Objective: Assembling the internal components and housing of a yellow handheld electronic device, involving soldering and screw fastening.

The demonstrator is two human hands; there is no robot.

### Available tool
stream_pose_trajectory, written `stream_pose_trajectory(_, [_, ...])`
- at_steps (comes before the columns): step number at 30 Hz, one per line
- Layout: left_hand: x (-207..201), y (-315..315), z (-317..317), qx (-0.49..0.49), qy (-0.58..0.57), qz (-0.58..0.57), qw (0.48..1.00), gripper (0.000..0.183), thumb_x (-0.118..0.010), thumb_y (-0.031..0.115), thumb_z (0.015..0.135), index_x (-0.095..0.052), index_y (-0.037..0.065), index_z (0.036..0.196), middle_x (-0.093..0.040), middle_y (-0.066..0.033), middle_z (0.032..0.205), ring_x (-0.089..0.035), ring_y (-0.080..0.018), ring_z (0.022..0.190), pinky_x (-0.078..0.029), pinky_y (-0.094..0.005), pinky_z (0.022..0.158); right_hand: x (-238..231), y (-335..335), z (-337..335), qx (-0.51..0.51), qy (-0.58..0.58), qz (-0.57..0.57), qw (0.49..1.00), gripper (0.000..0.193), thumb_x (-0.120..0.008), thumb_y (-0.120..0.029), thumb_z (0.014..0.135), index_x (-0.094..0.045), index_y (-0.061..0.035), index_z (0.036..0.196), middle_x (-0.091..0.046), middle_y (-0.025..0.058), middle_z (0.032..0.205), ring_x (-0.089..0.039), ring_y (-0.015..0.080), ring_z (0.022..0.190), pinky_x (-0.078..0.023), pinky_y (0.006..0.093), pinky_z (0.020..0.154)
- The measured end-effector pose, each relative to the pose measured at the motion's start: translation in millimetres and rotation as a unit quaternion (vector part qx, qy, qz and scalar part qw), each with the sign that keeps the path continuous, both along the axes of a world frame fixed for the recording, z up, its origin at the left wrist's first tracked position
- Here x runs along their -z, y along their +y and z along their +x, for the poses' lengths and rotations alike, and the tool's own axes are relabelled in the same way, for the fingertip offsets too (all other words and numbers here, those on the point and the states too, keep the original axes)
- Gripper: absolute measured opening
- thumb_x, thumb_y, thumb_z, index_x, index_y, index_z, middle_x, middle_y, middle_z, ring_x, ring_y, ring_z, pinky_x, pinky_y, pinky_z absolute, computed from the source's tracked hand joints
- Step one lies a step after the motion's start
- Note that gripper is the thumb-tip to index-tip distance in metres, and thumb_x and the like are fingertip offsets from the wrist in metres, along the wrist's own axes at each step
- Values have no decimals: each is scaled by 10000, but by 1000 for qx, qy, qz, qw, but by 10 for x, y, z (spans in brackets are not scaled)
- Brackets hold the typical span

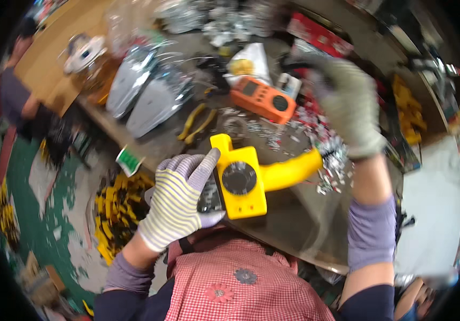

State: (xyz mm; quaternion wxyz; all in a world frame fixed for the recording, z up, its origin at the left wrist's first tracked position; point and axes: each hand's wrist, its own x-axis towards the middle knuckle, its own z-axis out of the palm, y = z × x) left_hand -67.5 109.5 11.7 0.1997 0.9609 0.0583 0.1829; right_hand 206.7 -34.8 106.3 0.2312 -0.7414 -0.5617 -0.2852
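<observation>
we see the left hand, in a striped glove, closed around the left side of a yellow meter, thumb up along its left face and fingers wrapped under it. the meter has a black dial facing up and a thick yellow arm running out to the right. it is held up near the near edge of the worktop, over its bare metal, just ahead of the red checked apron.

the meter's long axis runs left to right, rising a little toward the right. the right hand, in a grey glove, is raised farther back and to the right, above the tip of the yellow arm and apart from it. its fingers curl around something dark at the top, but we cannot tell what, nor how firmly, since it is blurred. so the left hand is the one on the meter, and the right is the nearer to its free end.

beyond the meter, toward the far edge, lie an orange meter, yellow pliers and silver pouches. a heap of small metal scraps sits just right of the yellow arm. the bare room is the metal between the meter and the right edge.
</observation>
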Motion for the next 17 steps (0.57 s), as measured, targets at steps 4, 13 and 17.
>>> stream_pose_trajectory(4, [-367,493,-751,28,-50,-115,992,1105,-868,431,563,-414,-8,1470,-560,-195,1294,-554,-360,1179,-399,-446,1048,-640,-54,-747,-127,423,101,891,359,-580,-122,966,-624,22,1293,-649,13,930,-563,46,708,-462,164,666])
stream_pose_trajectory(13, [-144,892,-1379,-107,-11,-347,932,378,-759,155,862,-625,1,1181,-718,-55,1020,-662,-142,951,-526,-314,873,551,1550,-2450,-490,545,-2,681,348,-650,-128,921,-632,39,1225,-657,159,1182,-680,228,976,-523,347,895])
stream_pose_trajectory(17, [-79,884,-1631,-239,-9,-526,816,640,-782,393,860,-555,43,1346,-685,-137,1177,-655,-262,1108,-483,-356,993,756,1426,-2345,-448,487,-55,748,546,-705,-171,829,-563,-6,1329,-646,229,1209,-644,361,1121,-506,421,985])
